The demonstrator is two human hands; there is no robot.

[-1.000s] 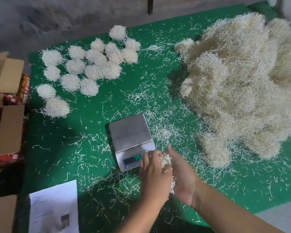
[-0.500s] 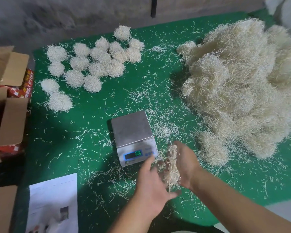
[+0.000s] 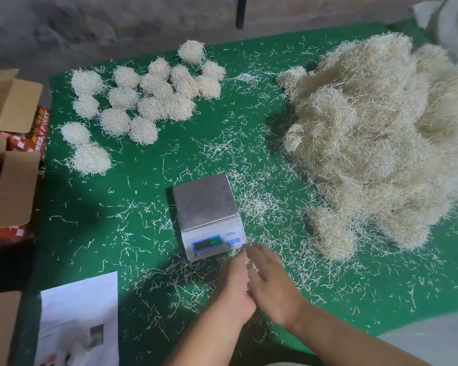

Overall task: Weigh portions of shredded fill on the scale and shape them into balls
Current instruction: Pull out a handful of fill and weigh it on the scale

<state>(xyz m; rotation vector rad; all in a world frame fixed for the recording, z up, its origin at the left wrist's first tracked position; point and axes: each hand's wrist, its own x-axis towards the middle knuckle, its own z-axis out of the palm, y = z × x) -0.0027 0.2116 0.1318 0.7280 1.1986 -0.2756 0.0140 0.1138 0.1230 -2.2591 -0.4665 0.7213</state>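
Many finished balls (image 3: 146, 101) lie ready, a big pile of fill (image 3: 376, 143) remains, the scale (image 3: 206, 204) is bare, and the left hand (image 3: 234, 291) and right hand (image 3: 273, 289), fingers nearly straight, press a portion (image 3: 249, 262) between the palms.

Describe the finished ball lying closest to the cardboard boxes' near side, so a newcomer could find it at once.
Start at the green mat and find the cluster of finished balls in its far left part. Below that cluster, two balls sit apart near the left edge; take the nearer ball. It is the largest and loosest, with strands straggling out.

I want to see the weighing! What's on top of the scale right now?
Nothing lies on the scale; its steel plate is bare. The fill portion sits pressed between the left hand and right hand, mostly hidden.
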